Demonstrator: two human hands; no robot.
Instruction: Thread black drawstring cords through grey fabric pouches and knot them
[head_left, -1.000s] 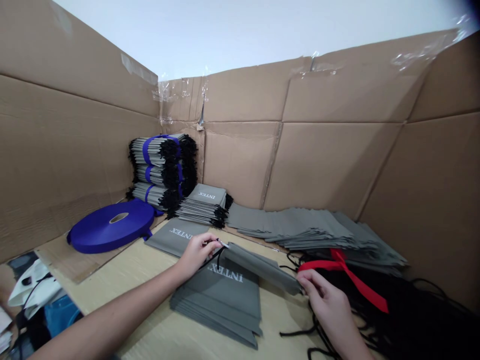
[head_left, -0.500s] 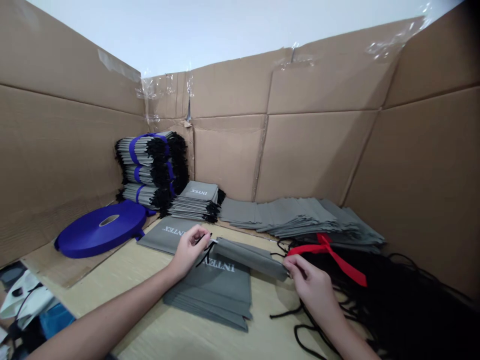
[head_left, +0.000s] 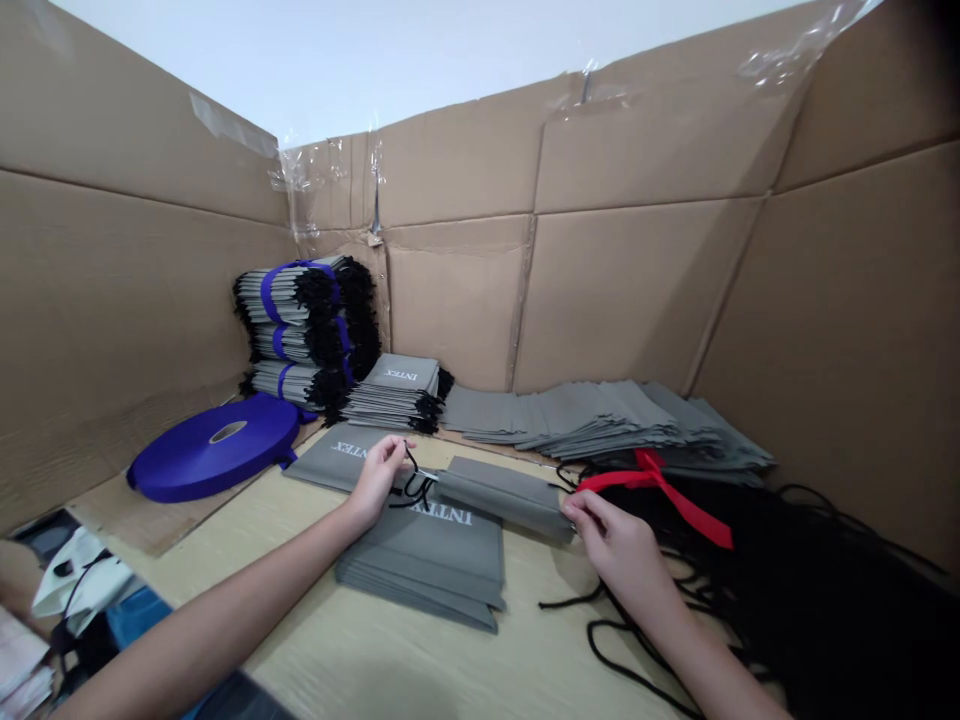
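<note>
As the left hand [head_left: 377, 484] pinches thin black cord [head_left: 427, 490], the right hand [head_left: 621, 542] clasps the right end of a rectangular grey fabric pouch [head_left: 506, 495]. It spans between them, partly over a flat, layered stack [head_left: 424, 578].

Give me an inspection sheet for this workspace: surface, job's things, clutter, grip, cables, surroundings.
Surface: pale table, partly covered.
Job's things: gray bag held over a fanned stack of INTEX bags; bundles tied with blue ribbon at back left, blue roll in front.
Clutter: heap of black cords at right, red ribbon on it; mixed items lower left.
Grip: left hand pinches a black cord by one end of the gray bag; right hand holds the other end.
Cables: thin dark strand at lower left, kind unclear.
Surroundings: taped cardboard walls.
</note>
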